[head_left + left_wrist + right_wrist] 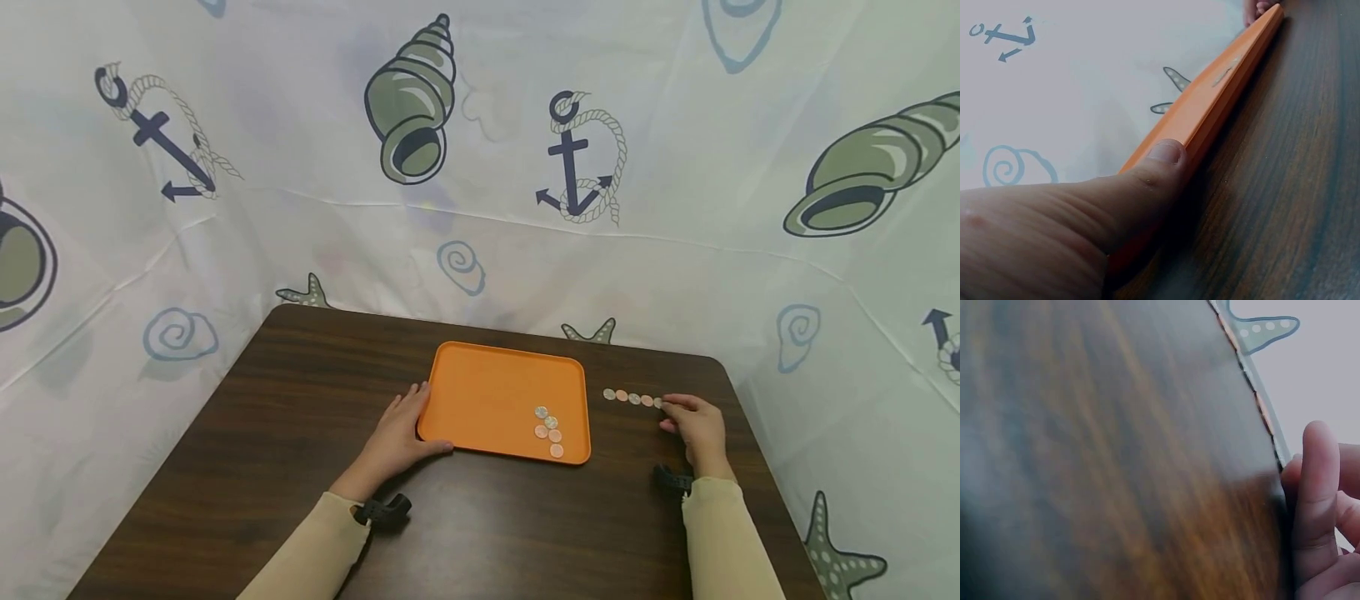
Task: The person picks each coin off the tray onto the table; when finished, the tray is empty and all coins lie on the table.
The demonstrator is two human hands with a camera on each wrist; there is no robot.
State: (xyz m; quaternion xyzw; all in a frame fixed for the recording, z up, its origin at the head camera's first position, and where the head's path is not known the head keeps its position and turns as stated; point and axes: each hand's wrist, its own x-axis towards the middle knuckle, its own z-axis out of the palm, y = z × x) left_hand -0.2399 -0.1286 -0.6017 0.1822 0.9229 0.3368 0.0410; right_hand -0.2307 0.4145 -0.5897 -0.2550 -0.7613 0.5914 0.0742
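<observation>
An orange tray (480, 400) lies on the dark wooden table, with several coins (551, 423) grouped in its right part. My left hand (397, 433) rests at the tray's front left corner, fingers along the left rim and thumb on the near rim. In the left wrist view, the thumb (1147, 165) lies against the orange rim. To the right of the tray, a row of coins (633, 399), some silvery and some copper, runs across the table. At its right end, my right hand (697, 429) touches the last coin, partly covered by the fingertips. The thumb (1317, 494) stands apart from it.
The dark table (525, 533) reaches back to a pale curtain (510, 275) printed with shells, anchors and starfish. Dark straps with small devices (386, 510) sit on both wrists, over cream sleeves.
</observation>
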